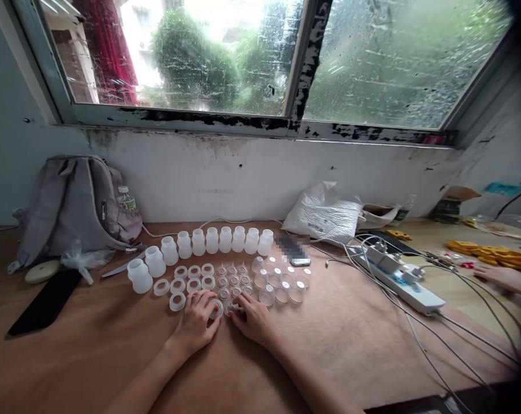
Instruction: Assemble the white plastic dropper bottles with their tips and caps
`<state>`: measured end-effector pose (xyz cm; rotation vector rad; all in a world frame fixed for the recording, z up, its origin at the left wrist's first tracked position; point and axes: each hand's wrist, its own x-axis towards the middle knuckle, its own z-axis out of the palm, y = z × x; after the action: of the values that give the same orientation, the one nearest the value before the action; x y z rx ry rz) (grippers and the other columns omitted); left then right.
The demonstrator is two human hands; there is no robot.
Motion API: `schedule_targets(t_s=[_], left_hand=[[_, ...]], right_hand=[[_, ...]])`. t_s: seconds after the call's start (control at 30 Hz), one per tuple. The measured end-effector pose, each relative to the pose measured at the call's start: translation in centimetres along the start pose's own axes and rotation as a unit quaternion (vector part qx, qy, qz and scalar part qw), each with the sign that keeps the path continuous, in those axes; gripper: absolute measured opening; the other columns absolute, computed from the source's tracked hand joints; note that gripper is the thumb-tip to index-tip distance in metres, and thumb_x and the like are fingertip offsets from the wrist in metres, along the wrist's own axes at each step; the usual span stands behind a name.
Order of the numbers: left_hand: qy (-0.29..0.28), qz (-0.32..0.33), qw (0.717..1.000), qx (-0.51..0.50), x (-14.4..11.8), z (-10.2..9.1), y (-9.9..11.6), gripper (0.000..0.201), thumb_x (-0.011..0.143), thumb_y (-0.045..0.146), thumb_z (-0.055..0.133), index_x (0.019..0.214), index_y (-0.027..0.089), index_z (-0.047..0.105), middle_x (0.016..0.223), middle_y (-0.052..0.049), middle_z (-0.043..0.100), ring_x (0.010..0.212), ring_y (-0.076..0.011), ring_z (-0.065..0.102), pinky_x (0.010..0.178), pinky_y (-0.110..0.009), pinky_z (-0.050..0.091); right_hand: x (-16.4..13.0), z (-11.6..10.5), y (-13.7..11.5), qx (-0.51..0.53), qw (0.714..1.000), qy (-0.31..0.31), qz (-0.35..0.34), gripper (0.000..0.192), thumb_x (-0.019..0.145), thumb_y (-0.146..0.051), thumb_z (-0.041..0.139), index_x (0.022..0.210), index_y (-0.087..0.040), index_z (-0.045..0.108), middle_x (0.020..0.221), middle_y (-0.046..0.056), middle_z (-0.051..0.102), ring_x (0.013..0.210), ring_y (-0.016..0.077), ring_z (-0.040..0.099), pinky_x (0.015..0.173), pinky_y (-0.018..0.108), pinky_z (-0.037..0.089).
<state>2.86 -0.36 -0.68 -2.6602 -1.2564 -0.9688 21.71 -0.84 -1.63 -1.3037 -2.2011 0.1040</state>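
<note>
My left hand [198, 320] is closed on a translucent white screw ring [216, 309], thumb and fingers at its sides, low over the table. Just right of it, my right hand [255, 318] pinches a small clear silicone nipple [230, 309], partly covered by its fingers. Beyond my left hand lie several more white rings [178, 286] in rows. Several clear nipples [233, 280] stand in the middle, tips up. Clear domed caps [282, 293] are grouped to the right. Behind them, frosted white bottles [199, 242] without lids stand upright in a curved row.
A phone [295, 251], a silvery plastic bag [325, 213] and a power strip [398, 282] with trailing cables are on the right. Another person's hand [504, 278] is at the far right near yellow items. A grey backpack [71, 207] and black flat pouch [47, 302] lie left.
</note>
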Motion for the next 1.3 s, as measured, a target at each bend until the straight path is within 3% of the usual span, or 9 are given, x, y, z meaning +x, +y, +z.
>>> schedule_targets(t_s=[0.2, 0.5, 0.67, 0.77, 1.03, 1.3], left_hand=[[-0.017, 0.015, 1.0, -0.009, -0.1, 0.1, 0.2, 0.006, 0.073, 0.024, 0.052, 0.077, 0.02, 0.055, 0.098, -0.005, 0.057, 0.099, -0.0223, 0.048, 0.088, -0.041, 0.036], [-0.014, 0.032, 0.996, -0.084, -0.4, 0.1, 0.4, 0.016, 0.077, 0.022, 0.049, 0.093, 0.02, 0.051, 0.105, -0.006, 0.058, 0.101, -0.0203, 0.051, 0.089, -0.04, 0.038], [-0.043, 0.028, 0.981, -0.189, 0.6, -0.5, 1.3, 0.033, 0.075, 0.028, 0.055, 0.106, 0.02, 0.045, 0.1, -0.003, 0.057, 0.09, -0.0155, 0.055, 0.08, -0.031, 0.046], [-0.038, 0.04, 0.976, -0.21, 1.4, -0.3, 2.0, 0.033, 0.076, 0.029, 0.055, 0.106, 0.02, 0.047, 0.099, -0.003, 0.057, 0.088, -0.0146, 0.055, 0.08, -0.03, 0.046], [-0.034, 0.022, 0.982, -0.184, 2.2, 1.1, 2.9, 0.03, 0.073, 0.034, 0.059, 0.101, 0.023, 0.055, 0.097, -0.003, 0.056, 0.091, -0.0167, 0.053, 0.083, -0.033, 0.043], [-0.074, 0.036, 0.987, -0.14, 2.0, 1.5, 3.0, 0.035, 0.065, 0.036, 0.066, 0.096, 0.022, 0.056, 0.092, -0.002, 0.059, 0.088, -0.0182, 0.053, 0.084, -0.034, 0.039]], right_hand=[[-1.1, -0.5, 0.5, -0.021, 0.998, 0.061, 0.007, 0.008, 0.076, -0.021, 0.048, 0.083, -0.018, 0.051, 0.08, 0.003, 0.055, 0.064, 0.0135, 0.053, 0.057, 0.023, 0.038], [-2.8, -1.7, -0.4, -0.055, 0.998, 0.022, -0.036, 0.013, 0.078, -0.02, 0.049, 0.09, -0.019, 0.054, 0.086, 0.005, 0.057, 0.083, 0.0199, 0.051, 0.074, 0.033, 0.038], [-3.6, -2.2, -0.2, -0.023, 0.999, 0.035, -0.023, 0.015, 0.081, -0.017, 0.046, 0.094, -0.017, 0.054, 0.086, 0.006, 0.057, 0.081, 0.0188, 0.051, 0.072, 0.032, 0.041], [-4.3, -2.6, 0.2, -0.003, 0.999, 0.052, -0.016, 0.014, 0.081, -0.014, 0.043, 0.09, -0.017, 0.054, 0.083, 0.006, 0.058, 0.079, 0.0179, 0.052, 0.07, 0.03, 0.042], [-5.1, -2.9, 0.2, 0.005, 0.998, 0.059, -0.023, 0.016, 0.081, -0.011, 0.041, 0.087, -0.017, 0.054, 0.081, 0.005, 0.058, 0.077, 0.0174, 0.053, 0.069, 0.029, 0.043], [-5.3, -3.1, 0.2, 0.03, 0.997, 0.063, -0.028, 0.018, 0.082, -0.011, 0.038, 0.087, -0.018, 0.053, 0.078, 0.005, 0.058, 0.074, 0.017, 0.053, 0.065, 0.028, 0.042]])
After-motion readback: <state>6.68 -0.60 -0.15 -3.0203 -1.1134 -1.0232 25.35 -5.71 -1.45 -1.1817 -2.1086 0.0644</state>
